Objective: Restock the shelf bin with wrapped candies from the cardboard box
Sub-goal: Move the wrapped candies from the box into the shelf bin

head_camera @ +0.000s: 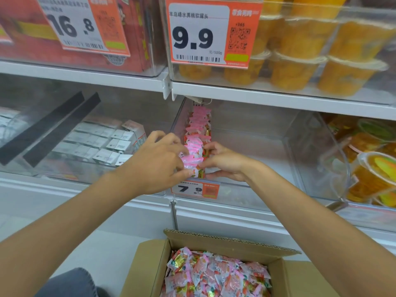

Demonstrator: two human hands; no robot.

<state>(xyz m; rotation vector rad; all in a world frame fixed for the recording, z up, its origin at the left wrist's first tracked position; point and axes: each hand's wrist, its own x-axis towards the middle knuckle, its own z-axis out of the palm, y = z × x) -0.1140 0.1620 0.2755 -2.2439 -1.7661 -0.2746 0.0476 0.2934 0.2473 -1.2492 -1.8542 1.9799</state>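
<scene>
A row of pink-and-white wrapped candies (198,129) stands on edge along the left wall of the clear shelf bin (246,146). My left hand (158,161) grips the near end of this row from the left, fingers curled round the packets. My right hand (222,162) pinches the same packets from the right, thumb under them at the bin's front lip. Below, the open cardboard box (214,240) holds a loose heap of the same candies (216,275).
A 7.9 price tag (195,189) hangs on the bin's front. Left is a clear bin of white boxes (102,142); right is a bin of fruit cups (372,163). The upper shelf (257,96) overhangs closely. My knee (72,284) is beside the box.
</scene>
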